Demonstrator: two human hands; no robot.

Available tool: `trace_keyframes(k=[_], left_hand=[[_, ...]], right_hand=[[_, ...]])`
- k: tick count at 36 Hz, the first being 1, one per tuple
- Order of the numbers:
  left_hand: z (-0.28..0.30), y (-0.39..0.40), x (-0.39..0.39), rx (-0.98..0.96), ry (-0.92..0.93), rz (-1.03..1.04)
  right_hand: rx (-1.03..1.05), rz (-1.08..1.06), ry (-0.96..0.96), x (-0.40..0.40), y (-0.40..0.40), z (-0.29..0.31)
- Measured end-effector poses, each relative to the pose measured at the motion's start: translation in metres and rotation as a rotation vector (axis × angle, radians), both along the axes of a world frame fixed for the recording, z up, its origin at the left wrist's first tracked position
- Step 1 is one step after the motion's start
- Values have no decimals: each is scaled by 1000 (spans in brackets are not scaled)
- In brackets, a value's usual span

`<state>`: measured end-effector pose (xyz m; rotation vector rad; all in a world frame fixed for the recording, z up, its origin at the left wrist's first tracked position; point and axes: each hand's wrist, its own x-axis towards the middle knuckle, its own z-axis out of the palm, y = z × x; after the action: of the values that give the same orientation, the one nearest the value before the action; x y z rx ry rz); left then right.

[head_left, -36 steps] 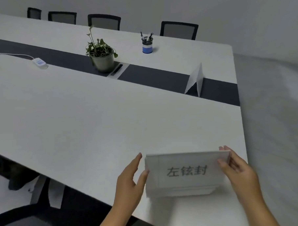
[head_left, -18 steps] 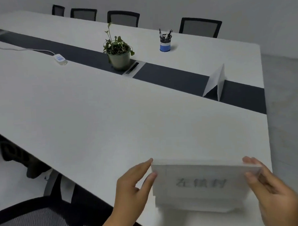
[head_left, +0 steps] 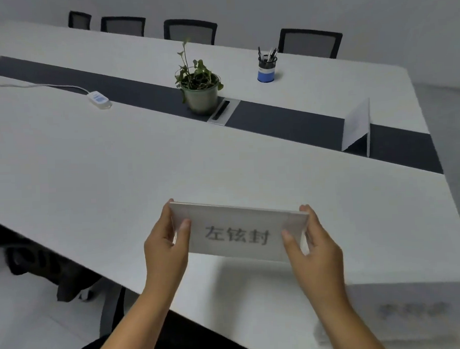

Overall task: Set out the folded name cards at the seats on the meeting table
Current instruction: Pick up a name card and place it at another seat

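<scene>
While a folded name card printed with dark characters is held above the near edge of the white meeting table, its left end is pinched by the left hand, thumb on the front face and fingers curled behind. The right end is gripped likewise by the right hand. Right of the held card, near the table's corner, what seems to be a stack of more name cards is seen, too blurred to be read. Beyond the held card, on the table's dark centre strip, a second folded card is stood upright. Farther along that strip a potted plant is placed, with a pen holder behind it.
</scene>
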<state>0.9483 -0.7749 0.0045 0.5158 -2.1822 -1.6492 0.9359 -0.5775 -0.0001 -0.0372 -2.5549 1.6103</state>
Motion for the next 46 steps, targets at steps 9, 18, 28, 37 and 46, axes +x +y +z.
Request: trace_keyframes(k=[9,18,28,37,46], left_hand=[[-79,-54,-25,-14,-250,-197],[-99,-58,-28,36,-318,-264],[-106,-60,-49,-86,-270,-233],[-97,-41,-122,-22,-253,-264],[-99,-35,-161,-47,-197,-331]], right_hand=[[-1,-176,-309,8,-59,-91],[-46,-229,-372,-6,-57,-98],[-283,-415,-337,-23,-61,-112],[-278,-472,-256,-85,-46,-110],[-245,-517,-258,-96,-49,-116]])
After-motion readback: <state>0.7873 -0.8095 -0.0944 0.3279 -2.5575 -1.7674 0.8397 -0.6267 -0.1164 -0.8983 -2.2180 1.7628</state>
